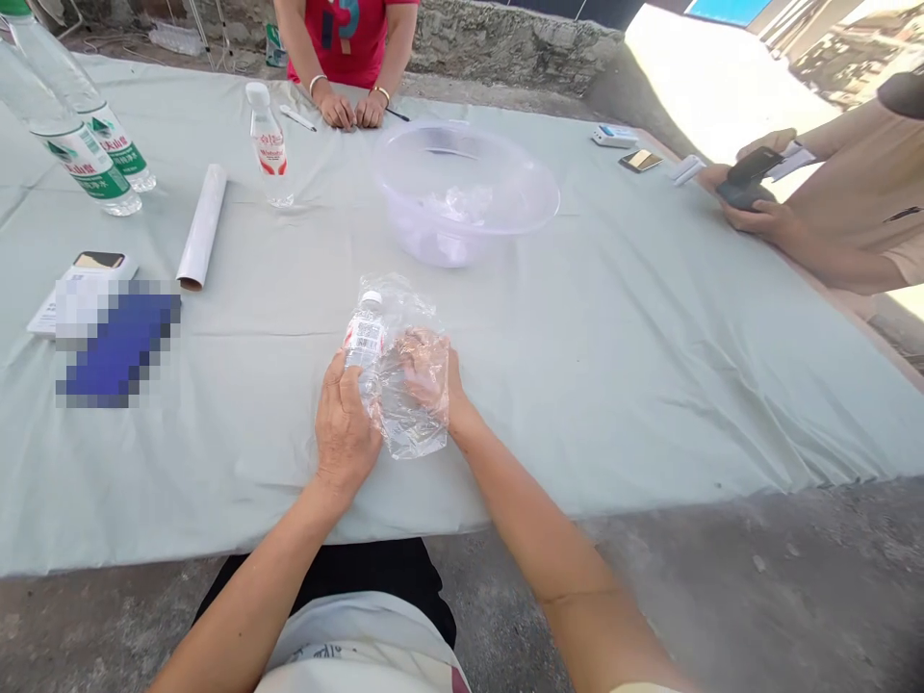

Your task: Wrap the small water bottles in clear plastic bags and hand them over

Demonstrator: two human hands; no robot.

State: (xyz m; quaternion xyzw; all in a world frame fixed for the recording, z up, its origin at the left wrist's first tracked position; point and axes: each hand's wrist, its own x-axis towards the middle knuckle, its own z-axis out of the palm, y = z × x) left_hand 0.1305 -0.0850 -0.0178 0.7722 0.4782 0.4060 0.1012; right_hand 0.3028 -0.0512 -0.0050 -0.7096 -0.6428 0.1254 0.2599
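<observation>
Near the front of the cloth-covered table, my left hand (346,419) is closed round a small water bottle (366,332) with a white cap and a red-and-white label. The bottle leans slightly and its lower part is hidden by my fingers. A crinkled clear plastic bag (415,438) spreads beside and partly behind the bottle. My right hand (424,371) shows through the film with its fingers curled on the plastic; whether it is inside or behind the bag I cannot tell.
Beyond my hands stands a clear basin (469,231) with crumpled plastic inside. Another small bottle (270,149), a white roll (203,226) and two large bottles (108,178) stand or lie left. A person in red (346,48) faces me; another person's hands (757,207) hold a device at right.
</observation>
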